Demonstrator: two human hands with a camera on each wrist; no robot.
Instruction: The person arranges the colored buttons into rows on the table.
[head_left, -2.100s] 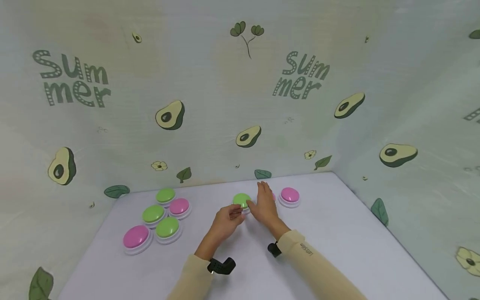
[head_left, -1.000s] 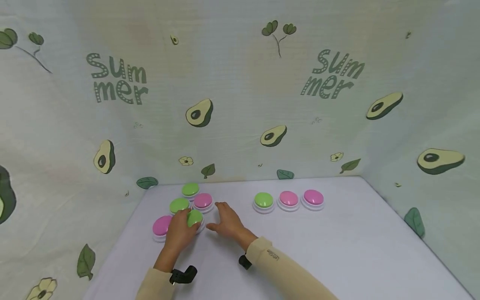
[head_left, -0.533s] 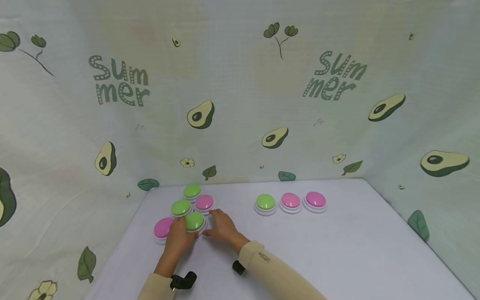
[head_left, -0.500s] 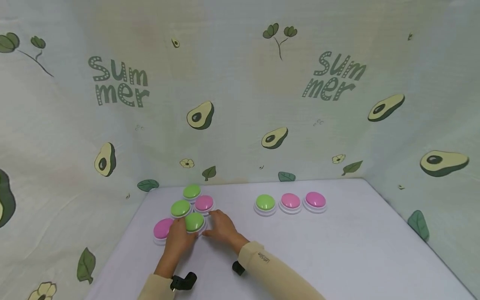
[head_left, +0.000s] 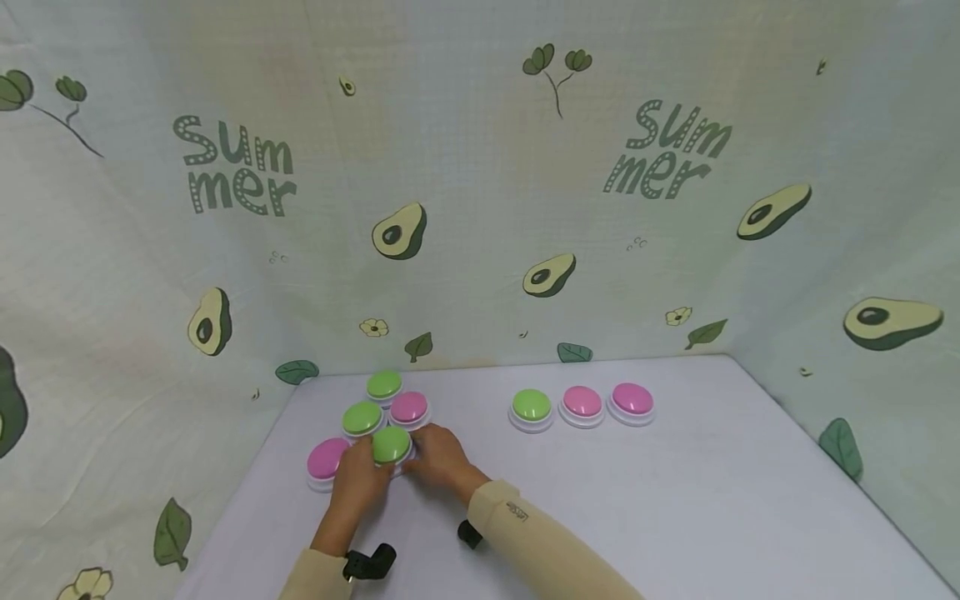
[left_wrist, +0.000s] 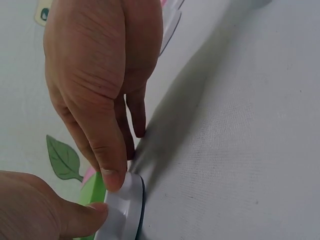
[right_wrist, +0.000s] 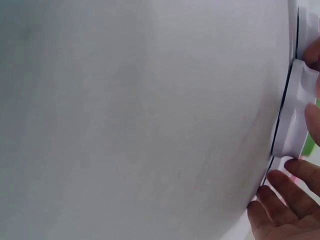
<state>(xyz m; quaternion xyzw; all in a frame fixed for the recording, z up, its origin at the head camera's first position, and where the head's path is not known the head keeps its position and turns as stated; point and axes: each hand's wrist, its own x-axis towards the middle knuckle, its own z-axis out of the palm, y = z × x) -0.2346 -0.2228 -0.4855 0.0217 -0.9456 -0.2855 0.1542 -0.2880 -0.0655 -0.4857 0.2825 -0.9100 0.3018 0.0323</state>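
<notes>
A green-topped button [head_left: 391, 445] stands on the bench [head_left: 675, 500] between the fingers of the left hand [head_left: 359, 481] and right hand [head_left: 444, 459], which pinch its white base [left_wrist: 126, 207] from either side, thumbs at the front.

One Word, Twice Over

The word "summer" stands on the cloth wall [head_left: 465, 167] in two places, once at the left [head_left: 235, 165] and once, slanting, at the right [head_left: 667, 150]. Both are in grey-green letters (some filled with pale dots), broken into "sum" above "mer". The right sleeve [head_left: 558, 546] bears small dark lettering [head_left: 517, 511] near its cuff, too blurred to read with certainty.
</notes>
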